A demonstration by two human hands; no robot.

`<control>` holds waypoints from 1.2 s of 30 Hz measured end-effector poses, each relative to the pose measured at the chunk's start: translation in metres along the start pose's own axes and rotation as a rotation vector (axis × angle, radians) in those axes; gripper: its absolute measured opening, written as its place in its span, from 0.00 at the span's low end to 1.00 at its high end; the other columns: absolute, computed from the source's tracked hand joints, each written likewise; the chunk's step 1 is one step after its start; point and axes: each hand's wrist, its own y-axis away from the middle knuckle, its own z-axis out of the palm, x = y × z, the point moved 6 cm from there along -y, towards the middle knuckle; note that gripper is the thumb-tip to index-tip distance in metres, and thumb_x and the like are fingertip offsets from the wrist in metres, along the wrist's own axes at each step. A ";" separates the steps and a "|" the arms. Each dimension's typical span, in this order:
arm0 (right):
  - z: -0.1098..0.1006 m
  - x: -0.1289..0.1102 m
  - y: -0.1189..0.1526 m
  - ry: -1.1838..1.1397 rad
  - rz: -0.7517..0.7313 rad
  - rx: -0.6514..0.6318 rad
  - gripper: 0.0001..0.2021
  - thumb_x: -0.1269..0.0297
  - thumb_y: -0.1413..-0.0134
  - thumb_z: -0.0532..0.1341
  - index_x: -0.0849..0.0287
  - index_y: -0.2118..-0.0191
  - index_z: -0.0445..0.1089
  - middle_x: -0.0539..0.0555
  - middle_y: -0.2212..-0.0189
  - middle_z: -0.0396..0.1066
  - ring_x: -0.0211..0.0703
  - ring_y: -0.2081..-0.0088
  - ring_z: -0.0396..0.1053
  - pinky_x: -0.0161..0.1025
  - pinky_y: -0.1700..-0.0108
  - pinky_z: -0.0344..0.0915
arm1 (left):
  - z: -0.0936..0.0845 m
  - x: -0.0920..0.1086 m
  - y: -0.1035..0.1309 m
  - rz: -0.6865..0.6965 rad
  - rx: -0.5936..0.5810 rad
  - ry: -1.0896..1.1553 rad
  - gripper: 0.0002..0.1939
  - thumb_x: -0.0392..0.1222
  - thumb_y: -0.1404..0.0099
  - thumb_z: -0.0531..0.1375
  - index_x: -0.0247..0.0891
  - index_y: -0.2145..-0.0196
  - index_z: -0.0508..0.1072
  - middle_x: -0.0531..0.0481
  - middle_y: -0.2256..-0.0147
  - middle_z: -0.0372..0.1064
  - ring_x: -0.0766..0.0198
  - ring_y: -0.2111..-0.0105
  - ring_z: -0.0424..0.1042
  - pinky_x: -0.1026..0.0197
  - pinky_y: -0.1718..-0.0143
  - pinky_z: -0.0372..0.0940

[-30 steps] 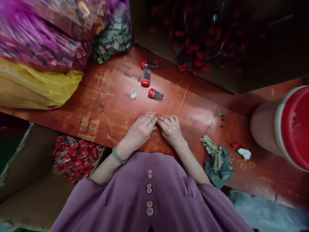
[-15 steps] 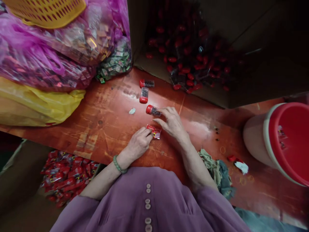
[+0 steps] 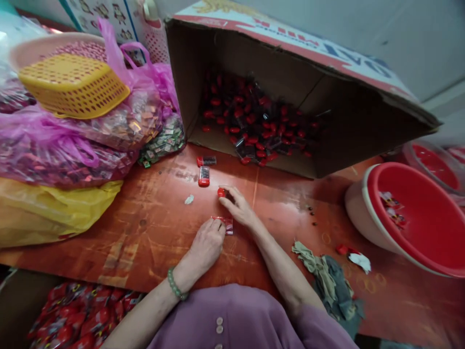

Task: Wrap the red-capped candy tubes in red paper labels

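Note:
My left hand [image 3: 208, 244], with a green bead bracelet at the wrist, has its fingers closed on a flat red-and-clear packet [image 3: 228, 226] on the table. My right hand [image 3: 238, 206] curls around a red-capped container [image 3: 221, 193], of which only the red cap shows clearly. Farther up the table lie two clear containers with red caps and dark contents: one upright in view [image 3: 204, 176], the other sideways [image 3: 207, 161] just above it. A white scrap [image 3: 189, 199] is to the left of my hands.
An open cardboard box [image 3: 290, 172] holds many red-capped containers. Bags of wrapped pieces and a yellow basket [image 3: 72, 87] are at left. A red basin [image 3: 417, 232] and cloths [image 3: 329, 274] are at right. Red packets [image 3: 80, 315] fill a box below the table.
The view has tilted up, showing more of the cardboard box and wall. My right hand has closed over the nearest red-capped container, while my left hand stays on the packet.

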 end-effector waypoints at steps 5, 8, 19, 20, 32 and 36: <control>-0.025 0.030 0.036 -0.816 0.266 0.183 0.20 0.47 0.47 0.63 0.57 0.55 0.72 0.53 0.70 0.74 0.38 0.74 0.70 0.33 0.76 0.63 | -0.004 -0.006 -0.003 -0.016 0.071 0.072 0.11 0.26 0.36 0.56 0.34 0.71 0.74 0.46 0.72 0.71 0.59 0.70 0.71 0.57 0.67 0.70; -0.035 0.037 0.059 -0.882 0.326 0.291 0.19 0.48 0.52 0.67 0.59 0.63 0.73 0.52 0.74 0.74 0.35 0.79 0.68 0.30 0.82 0.59 | -0.008 -0.018 -0.004 -0.092 0.160 0.225 0.10 0.31 0.35 0.60 0.35 0.73 0.75 0.49 0.75 0.71 0.63 0.73 0.71 0.62 0.69 0.68; -0.036 -0.002 0.098 -0.584 0.245 0.262 0.16 0.51 0.49 0.69 0.54 0.57 0.77 0.48 0.70 0.77 0.33 0.75 0.74 0.29 0.77 0.67 | -0.040 -0.034 0.005 -0.243 0.388 0.768 0.05 0.31 0.41 0.67 0.39 0.70 0.80 0.53 0.71 0.79 0.68 0.72 0.76 0.67 0.67 0.70; -0.034 -0.006 0.098 -0.585 0.256 0.248 0.16 0.51 0.49 0.68 0.54 0.57 0.77 0.48 0.71 0.77 0.33 0.76 0.74 0.28 0.79 0.65 | -0.042 -0.033 0.007 -0.239 0.393 0.772 0.04 0.31 0.41 0.67 0.39 0.69 0.80 0.52 0.71 0.79 0.68 0.72 0.76 0.66 0.67 0.70; -0.006 -0.014 0.094 -0.719 0.466 -0.217 0.20 0.57 0.47 0.68 0.56 0.50 0.67 0.40 0.82 0.71 0.27 0.89 0.64 0.23 0.90 0.46 | -0.044 -0.023 0.019 0.046 0.470 0.396 0.06 0.32 0.35 0.60 0.39 0.63 0.77 0.48 0.66 0.78 0.65 0.67 0.74 0.61 0.64 0.70; -0.004 -0.010 0.094 -0.744 0.506 -0.323 0.16 0.58 0.45 0.66 0.58 0.53 0.69 0.40 0.84 0.70 0.27 0.89 0.62 0.22 0.90 0.46 | -0.038 -0.020 0.022 0.107 0.414 0.367 0.07 0.31 0.34 0.59 0.39 0.63 0.77 0.48 0.66 0.78 0.64 0.66 0.74 0.59 0.62 0.69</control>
